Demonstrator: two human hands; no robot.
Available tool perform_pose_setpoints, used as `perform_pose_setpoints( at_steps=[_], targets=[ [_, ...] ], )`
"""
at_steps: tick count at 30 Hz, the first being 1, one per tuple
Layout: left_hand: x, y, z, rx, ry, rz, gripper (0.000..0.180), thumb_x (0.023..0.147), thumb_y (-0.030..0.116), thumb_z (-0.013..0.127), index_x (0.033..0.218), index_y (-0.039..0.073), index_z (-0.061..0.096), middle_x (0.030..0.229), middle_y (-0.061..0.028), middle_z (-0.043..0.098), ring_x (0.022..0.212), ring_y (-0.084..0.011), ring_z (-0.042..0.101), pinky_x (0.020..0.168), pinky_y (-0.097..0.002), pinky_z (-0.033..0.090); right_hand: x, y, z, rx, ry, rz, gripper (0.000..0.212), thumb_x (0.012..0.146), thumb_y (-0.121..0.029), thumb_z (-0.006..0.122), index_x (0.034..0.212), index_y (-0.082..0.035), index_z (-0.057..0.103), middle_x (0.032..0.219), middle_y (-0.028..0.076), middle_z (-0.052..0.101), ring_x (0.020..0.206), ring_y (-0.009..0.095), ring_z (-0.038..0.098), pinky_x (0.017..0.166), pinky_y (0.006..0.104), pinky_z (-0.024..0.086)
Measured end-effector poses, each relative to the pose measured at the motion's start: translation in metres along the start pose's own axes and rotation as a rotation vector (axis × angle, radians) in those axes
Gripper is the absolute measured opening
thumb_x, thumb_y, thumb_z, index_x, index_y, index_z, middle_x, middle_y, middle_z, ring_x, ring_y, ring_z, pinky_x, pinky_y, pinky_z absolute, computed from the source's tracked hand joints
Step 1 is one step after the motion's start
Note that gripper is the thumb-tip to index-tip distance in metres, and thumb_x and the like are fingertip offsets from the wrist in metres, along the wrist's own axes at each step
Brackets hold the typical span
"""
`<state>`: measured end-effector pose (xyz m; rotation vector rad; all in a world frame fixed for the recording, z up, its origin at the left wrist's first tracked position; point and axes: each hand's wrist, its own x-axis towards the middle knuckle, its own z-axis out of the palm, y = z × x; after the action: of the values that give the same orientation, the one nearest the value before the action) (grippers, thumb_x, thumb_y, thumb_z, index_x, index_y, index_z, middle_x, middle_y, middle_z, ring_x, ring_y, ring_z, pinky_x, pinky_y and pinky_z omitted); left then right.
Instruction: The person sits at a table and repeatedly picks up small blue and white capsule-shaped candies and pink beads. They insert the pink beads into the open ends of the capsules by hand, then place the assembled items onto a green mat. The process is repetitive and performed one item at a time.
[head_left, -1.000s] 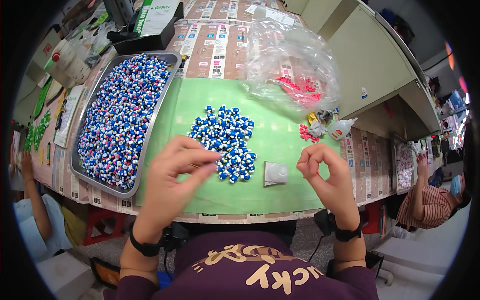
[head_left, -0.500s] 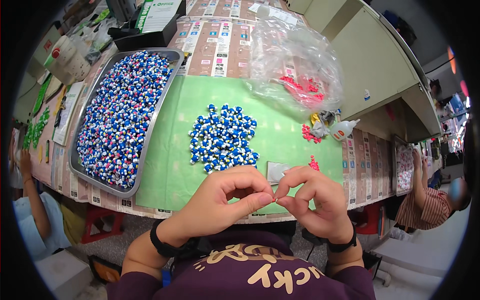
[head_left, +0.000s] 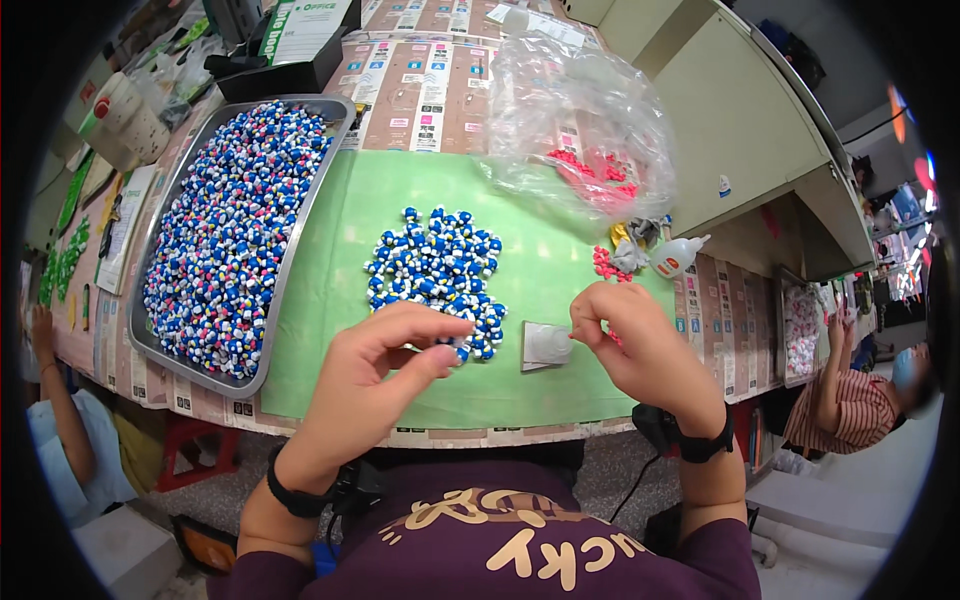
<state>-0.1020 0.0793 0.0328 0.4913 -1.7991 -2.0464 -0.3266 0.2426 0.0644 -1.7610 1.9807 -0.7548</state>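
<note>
We pinch one small blue-and-white figure [head_left: 455,350] in our left hand [head_left: 385,375] near the green mat's [head_left: 330,300] front edge, beside the loose pile [head_left: 435,270], while our right hand [head_left: 640,340] pinches a tiny red piece [head_left: 608,337], both raised clear for fitting.

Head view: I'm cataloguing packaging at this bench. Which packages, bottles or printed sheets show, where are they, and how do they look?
Clear plastic bag: far right of the green mat, crumpled, red bits inside.
Small squeeze bottle: lying right of the mat, white with a red label.
Printed sheets: covering the table beyond the mat, brownish with coloured squares.
Green-and-white box: far left, upright.
</note>
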Motion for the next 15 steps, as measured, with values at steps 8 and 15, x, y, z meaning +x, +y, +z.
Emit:
perform_pose_setpoints(
  at_steps=[8, 15],
  targets=[
    [-0.003, 0.001, -0.009, -0.022, 0.084, -0.020, 0.027, 0.088, -0.005, 0.066, 0.115, -0.003, 0.064, 0.108, -0.0065, 0.065, 0.095, -0.0131, 0.063, 0.086, -0.0256, 0.053, 0.008, 0.001, 0.003, -0.083, -0.079, 0.052, 0.018, 0.076, 0.010, 0.053, 0.081, -0.007, 0.047, 0.076, 0.006, 0.052, 0.075, 0.027, 0.053, 0.085, 0.0357, 0.037],
    [0.000, 0.002, 0.007, -0.232, 0.050, -0.009, 0.025, 0.089, -0.007, 0.065, 0.114, -0.005, 0.061, 0.112, -0.0113, 0.064, 0.103, -0.0203, 0.067, 0.089, -0.0292, 0.054, 0.005, -0.022, -0.007, 0.274, 0.045, 0.039, 0.024, 0.084, 0.010, 0.058, 0.079, -0.008, 0.043, 0.085, 0.005, 0.057, 0.078, 0.017, 0.054, 0.080, 0.0305, 0.041]
  ],
)
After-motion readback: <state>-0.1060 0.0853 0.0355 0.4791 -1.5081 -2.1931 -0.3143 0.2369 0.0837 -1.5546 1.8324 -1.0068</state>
